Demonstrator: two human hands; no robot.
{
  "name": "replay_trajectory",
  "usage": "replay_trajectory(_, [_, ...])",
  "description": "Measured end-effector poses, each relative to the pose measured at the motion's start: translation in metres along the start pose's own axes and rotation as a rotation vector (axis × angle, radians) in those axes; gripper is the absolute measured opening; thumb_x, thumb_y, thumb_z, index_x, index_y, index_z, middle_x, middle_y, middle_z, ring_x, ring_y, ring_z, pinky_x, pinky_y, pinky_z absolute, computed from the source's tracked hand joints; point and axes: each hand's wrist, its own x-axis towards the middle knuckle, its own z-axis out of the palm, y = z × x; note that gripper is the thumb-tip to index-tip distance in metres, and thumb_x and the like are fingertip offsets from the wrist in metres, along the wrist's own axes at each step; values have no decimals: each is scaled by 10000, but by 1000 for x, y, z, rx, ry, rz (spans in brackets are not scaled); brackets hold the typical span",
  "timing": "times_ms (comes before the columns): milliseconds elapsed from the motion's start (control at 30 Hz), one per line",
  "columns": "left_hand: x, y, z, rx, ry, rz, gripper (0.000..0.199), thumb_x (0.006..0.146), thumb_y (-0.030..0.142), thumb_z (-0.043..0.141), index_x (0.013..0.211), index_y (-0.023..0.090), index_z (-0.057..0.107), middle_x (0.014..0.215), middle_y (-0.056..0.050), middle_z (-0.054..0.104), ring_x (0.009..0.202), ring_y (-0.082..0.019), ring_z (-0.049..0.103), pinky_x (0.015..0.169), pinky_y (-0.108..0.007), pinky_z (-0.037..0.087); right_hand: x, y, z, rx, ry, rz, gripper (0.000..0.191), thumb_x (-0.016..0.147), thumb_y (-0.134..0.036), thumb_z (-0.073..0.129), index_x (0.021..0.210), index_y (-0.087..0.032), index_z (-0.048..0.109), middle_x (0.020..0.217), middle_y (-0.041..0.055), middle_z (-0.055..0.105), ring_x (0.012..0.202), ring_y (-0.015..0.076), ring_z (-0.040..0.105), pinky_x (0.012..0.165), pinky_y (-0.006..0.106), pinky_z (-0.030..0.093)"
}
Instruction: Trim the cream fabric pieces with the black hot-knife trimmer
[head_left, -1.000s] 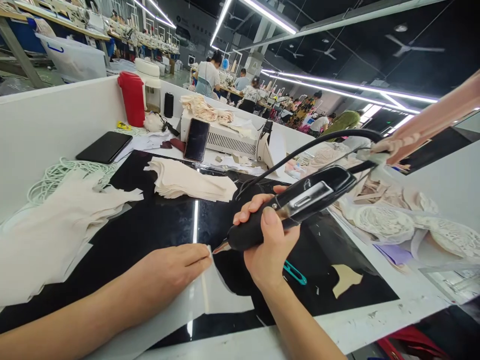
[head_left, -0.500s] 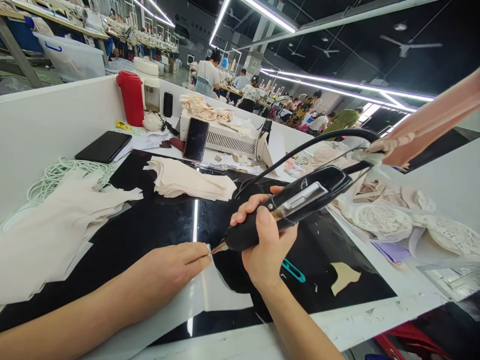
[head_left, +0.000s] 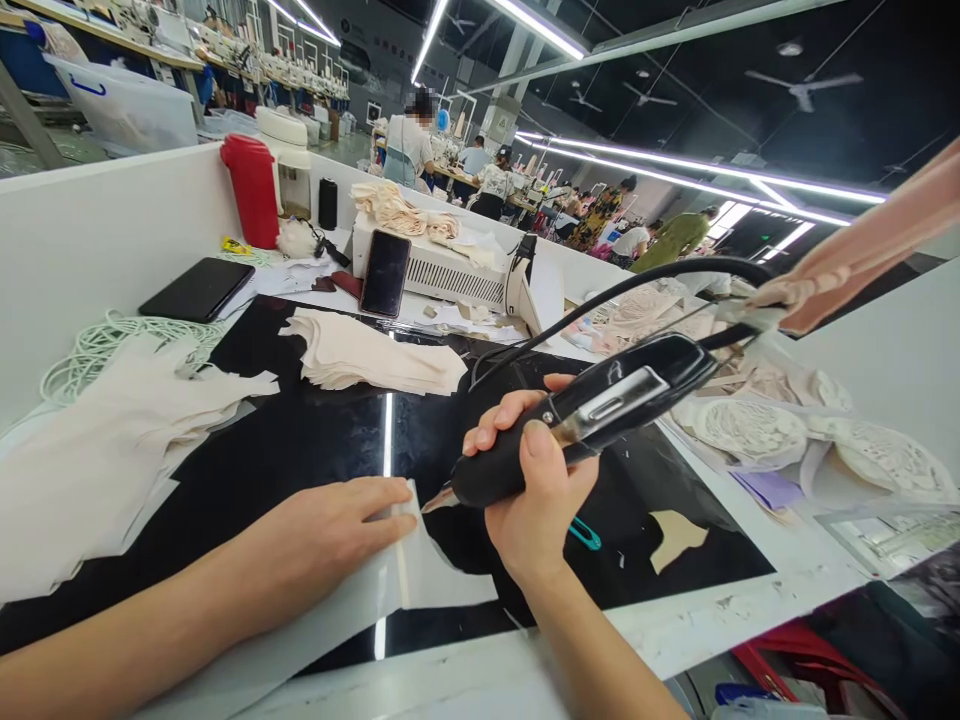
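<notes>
My left hand (head_left: 322,535), fingers close together, grips the edge of a white fabric piece (head_left: 448,582) that lies on a glossy black board (head_left: 330,430). In my right hand (head_left: 534,500) is a black corded hot knife (head_left: 487,465), its coppery tip (head_left: 440,500) pointing left at the fabric, just short of my left fingertips. Behind my right wrist lies a turquoise tool (head_left: 585,534), partly hidden. A small beige cutout (head_left: 677,540) rests farther right. Beyond my hands sits a stack of cream fabric pieces (head_left: 367,355).
A peach cloth band (head_left: 862,250) ties up the tool's cord. More cream fabric (head_left: 97,450) and pale green cord (head_left: 120,350) lie left. A phone (head_left: 384,275), a tablet (head_left: 196,290) and a red cup (head_left: 251,190) stand behind. Lace cups (head_left: 757,430) are piled right.
The hot knife's tip has come slightly away from my left fingertips, leaving a small gap. The whole view has shifted a little. Both hands keep their holds.
</notes>
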Motion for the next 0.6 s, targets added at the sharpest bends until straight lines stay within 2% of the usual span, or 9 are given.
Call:
replay_trajectory(167, [-1, -1, -1, -19, -6, -18, 474, 983, -7, 361, 1293, 225, 635, 1406, -86, 682, 1257, -217, 698, 1005, -330, 621, -4, 2, -1, 5, -20, 20, 365, 898, -319, 781, 1175, -301, 544, 840, -71, 642, 612, 107, 634, 608, 288, 537])
replay_trajectory(367, [-6, -3, 0, -39, -57, -39, 516, 976, -5, 348, 1325, 247, 633, 1463, -76, 647, 1331, -222, 653, 1064, -344, 581, -3, 1, -2, 8, -36, 3, 349, 923, -303, 774, 1186, -292, 546, 865, -69, 659, 619, 94, 635, 618, 284, 543])
replay_trajectory(600, [-5, -4, -4, -36, -38, -27, 496, 996, 12, 349, 1309, 248, 654, 1432, -92, 662, 1282, -225, 681, 1030, -336, 599, -8, -4, -7, 39, -29, 6, 382, 900, -355, 815, 1185, -294, 568, 856, -76, 666, 622, 88, 639, 618, 273, 546])
